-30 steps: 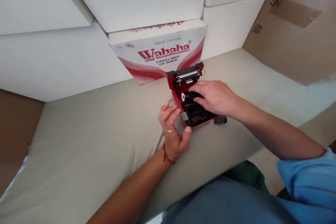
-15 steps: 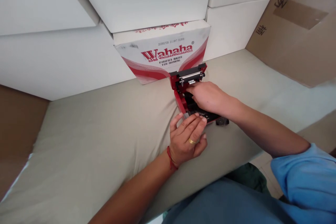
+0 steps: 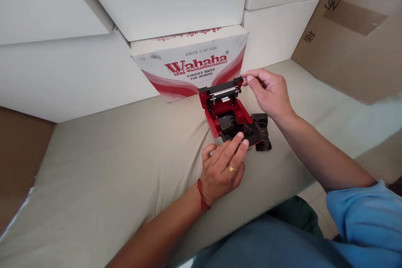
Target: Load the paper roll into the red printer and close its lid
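Note:
A small red and black label printer [image 3: 213, 123] sits with its lid [image 3: 222, 90] raised, showing a roller and a white strip inside it. In the red bay lies a dark, shiny roll [image 3: 228, 123]. My left hand [image 3: 222, 171] rests at the printer's front, its fingers stretched over the black front panel [image 3: 253, 134] and its thumb by the left corner. At the lid's upper right corner, my right hand [image 3: 271, 92] pinches the edge between thumb and forefinger. A crinkled dark strip [image 3: 263, 134] lies against the printer's right side.
Right behind the printer stands a red and white Wahaha water carton [image 3: 194, 65]. White boxes [image 3: 185, 0] are stacked along the back. A brown cardboard box [image 3: 348, 37] is at the right, another brown surface [image 3: 21, 163] at the left. Beige cloth [image 3: 119, 167] covers the table.
My right hand has come out of the printer's bay and moved up to the lid's right corner. The dark roll and the strip beside the printer now show. My left hand has barely shifted.

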`<state>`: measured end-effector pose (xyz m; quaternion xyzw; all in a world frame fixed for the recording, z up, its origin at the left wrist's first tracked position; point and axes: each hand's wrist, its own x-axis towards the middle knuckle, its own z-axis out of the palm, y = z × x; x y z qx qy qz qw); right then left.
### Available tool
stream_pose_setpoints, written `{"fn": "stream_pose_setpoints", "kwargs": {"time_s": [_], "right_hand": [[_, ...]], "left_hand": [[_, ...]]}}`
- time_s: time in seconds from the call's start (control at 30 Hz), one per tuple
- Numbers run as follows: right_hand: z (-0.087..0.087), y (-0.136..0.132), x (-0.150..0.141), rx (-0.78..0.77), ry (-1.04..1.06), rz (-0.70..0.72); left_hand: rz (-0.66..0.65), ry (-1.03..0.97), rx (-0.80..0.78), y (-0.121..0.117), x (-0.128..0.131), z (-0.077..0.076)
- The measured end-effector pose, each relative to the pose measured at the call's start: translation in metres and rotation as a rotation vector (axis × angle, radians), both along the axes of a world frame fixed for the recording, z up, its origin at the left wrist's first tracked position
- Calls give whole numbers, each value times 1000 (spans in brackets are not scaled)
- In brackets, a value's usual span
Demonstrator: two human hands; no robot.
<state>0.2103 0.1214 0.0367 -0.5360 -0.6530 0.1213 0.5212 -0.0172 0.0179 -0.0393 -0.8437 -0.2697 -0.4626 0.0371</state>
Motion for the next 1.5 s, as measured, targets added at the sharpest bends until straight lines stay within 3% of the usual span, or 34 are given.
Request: {"fn": "stream_pose_setpoints", "kwargs": {"time_s": [0.2, 0.43, 0.63, 0.9, 1.13, 1.5], "right_hand": [[-13, 9, 7, 59, -93, -149], [-17, 6, -1, 40, -97, 132], [-13, 0, -7, 36, -22, 158], [-9, -31, -2, 150, -185, 326], [-26, -63, 12, 59, -327, 330], [-45, -78, 1, 166, -343, 246]], "left_hand": [[18, 72, -26, -4, 1, 5], [-59, -4, -16, -2, -1, 4], [-62, 3, 1, 0, -2, 5], [-65, 28, 6, -1, -5, 7], [-69, 23, -14, -3, -8, 4], [-74, 42, -37, 0, -6, 9]]}}
